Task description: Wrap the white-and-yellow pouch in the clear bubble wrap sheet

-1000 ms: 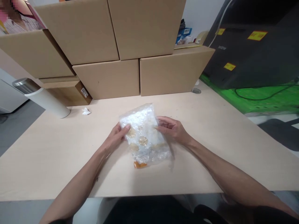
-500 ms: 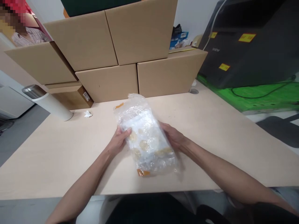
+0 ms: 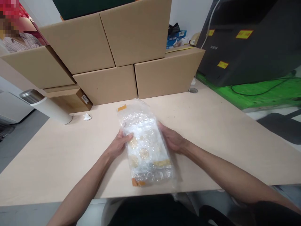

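Note:
A flat package in clear bubble wrap (image 3: 148,147) is held between my two hands over the front middle of the table. Through the wrap shows something white with yellowish round patterns, too blurred to name. Orange tape marks its upper left and lower left corners. My left hand (image 3: 119,142) grips the left edge, thumb on top and the other fingers mostly hidden. At the opposite edge my right hand (image 3: 172,138) holds the side, its fingertips hidden under or behind the wrap.
Stacked cardboard boxes (image 3: 105,88) line the back of the table (image 3: 211,125). A white bottle with a steel cap (image 3: 51,108) and a crumpled white scrap (image 3: 87,117) are at left. A dark machine (image 3: 244,53) stands on a green surface at right; a person (image 3: 21,40) is behind the boxes.
The wrapped package has turned slightly, its lower end shifting left and toward me. Both hands keep their hold. The whole view has shifted a little.

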`<state>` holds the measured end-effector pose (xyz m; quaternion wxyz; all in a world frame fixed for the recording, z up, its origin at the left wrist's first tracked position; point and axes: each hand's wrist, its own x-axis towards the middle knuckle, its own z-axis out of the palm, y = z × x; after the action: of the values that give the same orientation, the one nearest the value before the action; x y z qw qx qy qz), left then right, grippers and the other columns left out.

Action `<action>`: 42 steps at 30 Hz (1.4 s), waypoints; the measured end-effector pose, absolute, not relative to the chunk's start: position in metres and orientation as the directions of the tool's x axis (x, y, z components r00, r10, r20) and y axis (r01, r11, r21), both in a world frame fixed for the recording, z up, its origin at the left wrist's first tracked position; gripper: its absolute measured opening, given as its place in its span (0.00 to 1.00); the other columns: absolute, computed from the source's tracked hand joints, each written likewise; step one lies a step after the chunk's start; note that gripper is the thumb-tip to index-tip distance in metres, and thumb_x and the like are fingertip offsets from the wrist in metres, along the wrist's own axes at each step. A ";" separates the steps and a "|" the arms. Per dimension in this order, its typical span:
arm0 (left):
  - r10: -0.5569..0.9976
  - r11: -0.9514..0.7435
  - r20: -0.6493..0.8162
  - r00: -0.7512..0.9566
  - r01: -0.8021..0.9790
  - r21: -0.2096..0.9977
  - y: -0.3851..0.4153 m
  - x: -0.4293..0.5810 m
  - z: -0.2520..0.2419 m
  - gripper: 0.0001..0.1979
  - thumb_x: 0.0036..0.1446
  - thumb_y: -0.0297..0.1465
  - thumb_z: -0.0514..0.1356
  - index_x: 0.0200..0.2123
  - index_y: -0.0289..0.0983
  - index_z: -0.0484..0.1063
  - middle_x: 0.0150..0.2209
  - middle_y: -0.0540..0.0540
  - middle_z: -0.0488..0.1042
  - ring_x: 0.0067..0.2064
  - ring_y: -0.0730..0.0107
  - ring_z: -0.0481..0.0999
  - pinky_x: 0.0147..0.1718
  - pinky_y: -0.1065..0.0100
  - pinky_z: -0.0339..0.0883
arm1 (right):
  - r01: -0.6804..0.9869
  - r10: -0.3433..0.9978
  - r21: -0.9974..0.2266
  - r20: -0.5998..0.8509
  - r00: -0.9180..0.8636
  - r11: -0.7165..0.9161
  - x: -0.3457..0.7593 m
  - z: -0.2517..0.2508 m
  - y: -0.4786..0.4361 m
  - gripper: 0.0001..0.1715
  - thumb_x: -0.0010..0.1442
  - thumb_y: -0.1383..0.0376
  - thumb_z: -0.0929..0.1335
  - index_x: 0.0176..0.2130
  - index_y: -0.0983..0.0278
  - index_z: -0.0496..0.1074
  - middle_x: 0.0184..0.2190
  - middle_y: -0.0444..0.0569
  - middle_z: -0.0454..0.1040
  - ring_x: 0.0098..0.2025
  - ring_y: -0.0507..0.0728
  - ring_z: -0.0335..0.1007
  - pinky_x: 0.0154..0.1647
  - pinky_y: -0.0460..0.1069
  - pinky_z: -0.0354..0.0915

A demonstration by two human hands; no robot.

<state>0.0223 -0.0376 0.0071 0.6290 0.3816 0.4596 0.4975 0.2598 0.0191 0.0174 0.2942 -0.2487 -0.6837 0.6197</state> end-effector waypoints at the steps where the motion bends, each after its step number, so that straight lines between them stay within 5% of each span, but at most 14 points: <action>1: 0.976 0.212 -0.193 0.097 -0.252 0.944 -0.037 0.022 0.007 0.40 0.55 0.37 0.70 0.67 0.48 0.56 0.56 0.43 0.75 0.53 0.58 0.78 0.55 0.58 0.72 | -0.091 0.689 -0.995 0.031 -0.724 -0.051 0.260 0.016 0.018 0.35 0.68 0.42 0.57 0.55 0.64 0.72 0.45 0.57 0.81 0.52 0.63 0.76 0.54 0.60 0.71; 4: 0.988 0.140 -0.129 0.081 -0.142 0.980 -0.036 0.025 0.008 0.41 0.57 0.40 0.67 0.69 0.47 0.52 0.59 0.39 0.72 0.55 0.54 0.76 0.55 0.54 0.71 | -0.241 0.670 -0.872 -0.124 -0.732 -0.426 0.259 0.011 0.018 0.25 0.62 0.49 0.68 0.49 0.64 0.75 0.43 0.56 0.81 0.50 0.64 0.77 0.54 0.60 0.71; 8: 0.977 -0.029 0.078 -0.196 0.241 0.970 -0.042 0.037 0.016 0.47 0.59 0.47 0.63 0.72 0.47 0.39 0.67 0.33 0.57 0.63 0.47 0.67 0.57 0.44 0.66 | -0.328 0.767 -0.811 -0.212 -0.605 -0.484 0.255 0.008 0.020 0.18 0.62 0.54 0.69 0.47 0.63 0.76 0.41 0.54 0.82 0.48 0.63 0.78 0.54 0.60 0.71; 11: 0.968 -0.175 0.247 -0.037 0.604 0.778 -0.057 0.053 0.024 0.45 0.58 0.49 0.62 0.72 0.49 0.43 0.74 0.37 0.38 0.72 0.38 0.43 0.64 0.33 0.48 | -0.327 0.771 -0.821 -0.197 -0.606 -0.467 0.251 0.010 0.020 0.23 0.64 0.50 0.66 0.49 0.63 0.75 0.43 0.54 0.81 0.50 0.64 0.77 0.55 0.61 0.70; 13: 0.964 -0.266 0.177 0.199 0.699 0.664 -0.067 0.068 0.025 0.48 0.53 0.53 0.65 0.71 0.52 0.47 0.75 0.41 0.28 0.73 0.32 0.31 0.64 0.27 0.37 | -0.326 0.748 -0.835 -0.144 -0.648 -0.444 0.249 0.014 0.019 0.31 0.66 0.43 0.60 0.51 0.62 0.74 0.46 0.55 0.81 0.52 0.65 0.76 0.56 0.62 0.69; 17: 0.916 -0.339 -0.007 0.402 0.780 0.526 -0.072 0.097 0.015 0.66 0.38 0.57 0.71 0.73 0.45 0.40 0.74 0.35 0.28 0.71 0.25 0.22 0.61 0.22 0.24 | -0.328 0.745 -0.863 -0.079 -0.663 -0.383 0.247 0.019 0.017 0.43 0.65 0.37 0.50 0.56 0.59 0.72 0.49 0.54 0.79 0.56 0.66 0.73 0.58 0.63 0.68; 21: 0.907 -0.360 -0.049 0.419 0.829 0.427 -0.072 0.105 0.012 0.59 0.45 0.49 0.72 0.73 0.49 0.43 0.74 0.37 0.29 0.71 0.26 0.22 0.60 0.22 0.25 | -0.322 0.764 -0.842 -0.152 -0.627 -0.433 0.248 0.016 0.018 0.42 0.66 0.38 0.50 0.58 0.58 0.71 0.48 0.53 0.80 0.55 0.65 0.75 0.57 0.63 0.69; 28: 0.889 -0.406 0.014 0.459 0.772 0.488 -0.079 0.095 0.017 0.41 0.61 0.31 0.62 0.71 0.56 0.47 0.75 0.44 0.28 0.72 0.29 0.25 0.62 0.24 0.37 | -0.295 0.759 -0.791 -0.297 -0.579 -0.535 0.253 0.007 0.022 0.27 0.62 0.44 0.63 0.51 0.53 0.76 0.42 0.49 0.83 0.49 0.67 0.78 0.52 0.62 0.73; 33: 0.889 -0.453 0.274 0.367 0.614 0.646 -0.075 0.096 0.008 0.32 0.62 0.28 0.56 0.69 0.49 0.57 0.74 0.43 0.44 0.74 0.47 0.43 0.69 0.42 0.45 | -0.227 0.635 -0.756 -0.302 -0.711 -0.614 0.252 -0.005 0.020 0.28 0.55 0.44 0.68 0.48 0.57 0.77 0.43 0.52 0.82 0.48 0.71 0.78 0.50 0.64 0.73; 38: 0.845 -0.505 0.527 -0.088 0.192 0.842 -0.073 0.098 0.012 0.23 0.64 0.43 0.59 0.61 0.47 0.67 0.68 0.43 0.61 0.68 0.52 0.62 0.66 0.51 0.56 | -0.335 0.674 -0.711 -0.259 -0.692 -0.618 0.252 -0.008 0.023 0.23 0.59 0.49 0.71 0.51 0.56 0.74 0.51 0.51 0.79 0.51 0.63 0.76 0.46 0.55 0.73; 42: 0.817 -0.395 0.250 -0.520 -0.188 0.899 -0.070 0.086 0.014 0.24 0.66 0.47 0.56 0.60 0.44 0.63 0.61 0.40 0.69 0.60 0.57 0.71 0.60 0.56 0.65 | -0.362 0.709 -0.704 -0.284 -0.646 -0.611 0.253 -0.004 0.024 0.28 0.58 0.55 0.73 0.57 0.54 0.70 0.61 0.52 0.71 0.55 0.61 0.73 0.41 0.51 0.73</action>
<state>0.0856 -0.0701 0.0139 0.3333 0.3590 0.4377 0.7539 0.2528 0.0244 -0.0045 0.3139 -0.2803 -0.3096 0.8527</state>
